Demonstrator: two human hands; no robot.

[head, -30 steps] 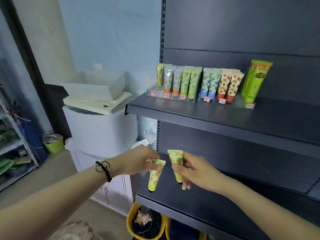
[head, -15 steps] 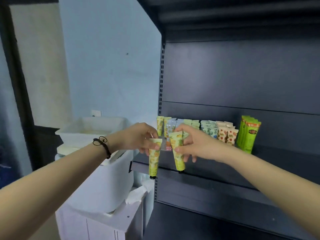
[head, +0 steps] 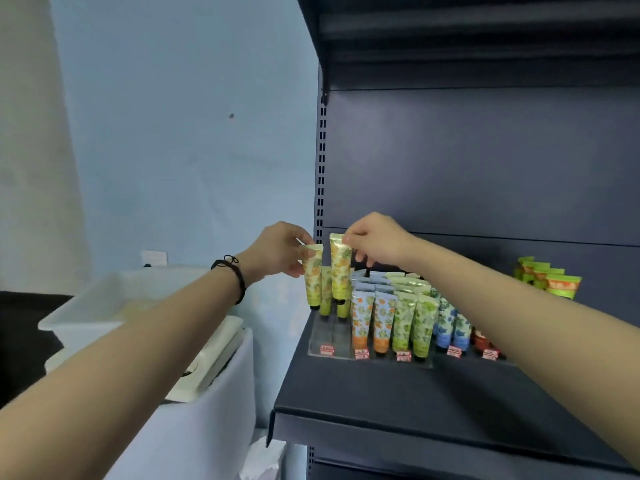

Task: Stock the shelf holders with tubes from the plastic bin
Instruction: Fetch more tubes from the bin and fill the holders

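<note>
Behind the right forearm [head: 519, 306], red tubes [head: 480, 338] (labels blurred) stand half-hidden

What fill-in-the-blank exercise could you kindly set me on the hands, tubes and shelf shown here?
The left hand pinches a yellow-green fruit-print plastic tube, its black cap pointing ___.
The right hand pinches a second matching tube by its ___ end.
The black cord bracelet sits on the ___ wrist.
The white plastic bin stands ___ of the dark metal shelf.
Missing words: down; top; left; left.
</note>
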